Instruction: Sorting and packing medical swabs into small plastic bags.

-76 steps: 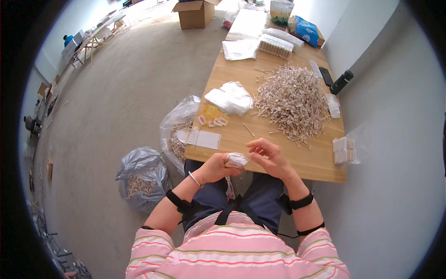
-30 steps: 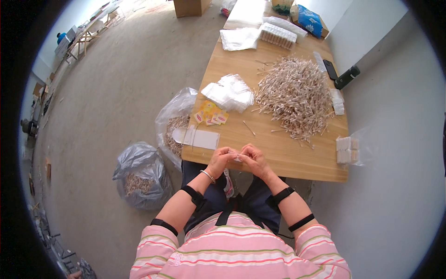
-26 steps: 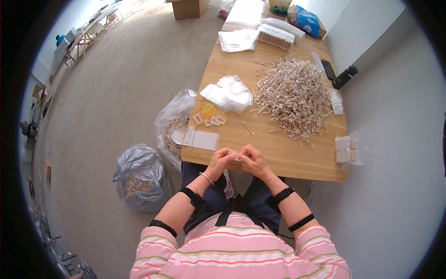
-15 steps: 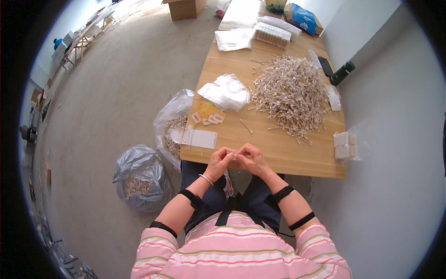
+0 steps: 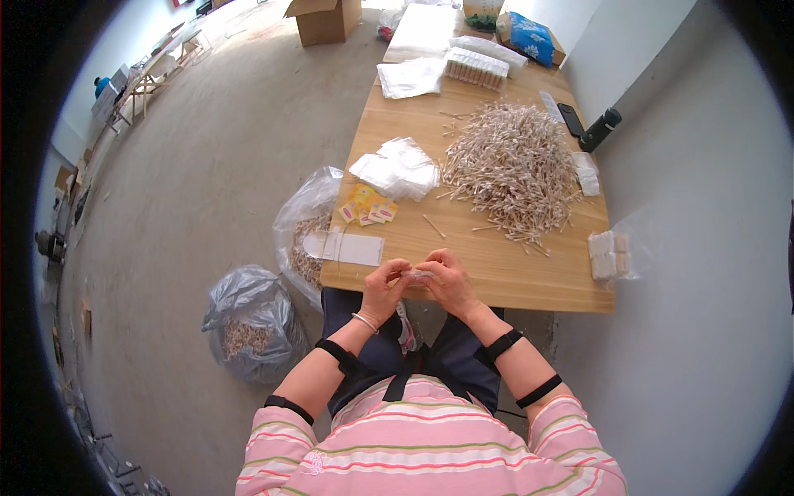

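At the table's near edge, my left hand [image 5: 385, 289] and my right hand [image 5: 448, 283] meet with bent fingers. Between them they pinch a small clear plastic bag [image 5: 418, 279]; the fingers hide most of it, and I cannot tell what it contains. Beyond my right hand a large heap of cotton swabs [image 5: 514, 169] covers the middle of the table. One loose cotton swab [image 5: 434, 226] lies apart from the heap. Flat clear bags [image 5: 399, 167] are piled left of the heap, with small yellow cards [image 5: 367, 207] in front of them. A white card [image 5: 357, 249] lies by my left hand.
Plastic sacks of swabs [image 5: 248, 331] [image 5: 308, 223] stand left of the wooden table [image 5: 529, 285]. Packed swabs [image 5: 608, 255] sit at its right corner. A dark bottle [image 5: 600, 130] and a phone [image 5: 571, 120] are along the wall side. Bundled swabs [image 5: 476, 68] lie farther back.
My fingers have parted slightly, and more of the clear bag shows between them. Both hands stay at the table edge. The view has shifted a little.
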The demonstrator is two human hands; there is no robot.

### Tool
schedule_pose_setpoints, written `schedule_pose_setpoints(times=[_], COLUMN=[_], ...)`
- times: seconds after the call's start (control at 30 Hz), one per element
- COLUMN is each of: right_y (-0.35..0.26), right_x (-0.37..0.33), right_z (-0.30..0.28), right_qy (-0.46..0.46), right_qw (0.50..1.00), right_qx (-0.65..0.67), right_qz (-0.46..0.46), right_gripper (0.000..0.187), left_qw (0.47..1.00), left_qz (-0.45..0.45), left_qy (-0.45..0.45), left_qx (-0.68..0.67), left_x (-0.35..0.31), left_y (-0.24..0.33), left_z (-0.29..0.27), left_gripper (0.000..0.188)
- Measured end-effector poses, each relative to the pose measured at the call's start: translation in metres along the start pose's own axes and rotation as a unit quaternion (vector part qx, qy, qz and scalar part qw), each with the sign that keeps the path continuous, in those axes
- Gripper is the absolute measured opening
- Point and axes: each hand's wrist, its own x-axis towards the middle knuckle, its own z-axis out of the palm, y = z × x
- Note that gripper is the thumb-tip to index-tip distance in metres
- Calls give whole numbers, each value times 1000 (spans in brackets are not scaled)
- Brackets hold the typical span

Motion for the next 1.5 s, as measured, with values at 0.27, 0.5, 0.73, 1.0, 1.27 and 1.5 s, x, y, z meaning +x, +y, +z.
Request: schedule_pose_setpoints(times=[0.27,0.5,0.73,1.0,1.27,1.5], right_y=[-2,7,1,10,0,28], right_x=[2,0,4,0,1,-12], right_z=[-1,-3,-6,-12,-11,1], right_qy=[-85,-56,-95,-66,-29,-123], right_qw=[995,997,991,990,994,899], right_qx=[-49,20,26,80,52,290], right_qz=[28,45,89,93,95,304], right_gripper=[7,11,11,6,8,14], left_qw=[997,997,995,996,994,974], left_qz=[30,-32,-32,-24,-54,-154], left_qy=[-57,-68,-87,-90,-70,-131], left_qx=[48,-7,-41,1,-69,-103], left_x=[3,3,3,6,4,0], left_y=[-4,-7,-15,-10,-8,-15], left_z=[-6,-11,-14,-12,-5,-8], left_gripper=[14,6,12,10,13,13])
